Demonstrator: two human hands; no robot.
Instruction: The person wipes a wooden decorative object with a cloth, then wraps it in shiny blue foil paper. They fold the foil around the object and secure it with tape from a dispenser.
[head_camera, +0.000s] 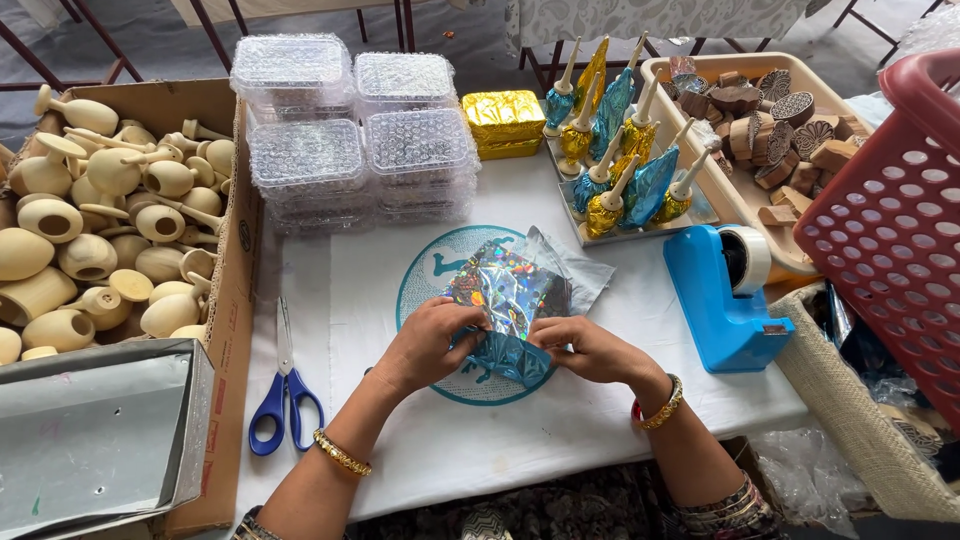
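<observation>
Hands, left hand (428, 343) and right hand (585, 348), pinched shut on crinkly blue holographic foil sheet (508, 300); likely light, tear-prone, best gripped at folded edges.

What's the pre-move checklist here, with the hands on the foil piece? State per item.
1. Left hand on the blue holographic foil: ok, fingers pinch its lower left edge.
2. Right hand on the foil: ok, fingers pinch its lower right edge.
3. What the foil wraps: cannot tell, hidden under the foil.
4. Scissors within reach: ok, they lie on the white sheet beside the left forearm.
5. Tape dispenser loaded: ok, a roll sits in it, to the right of the right hand.
6. Tray of wrapped pieces apart from the hands: ok, it stands further back.
</observation>
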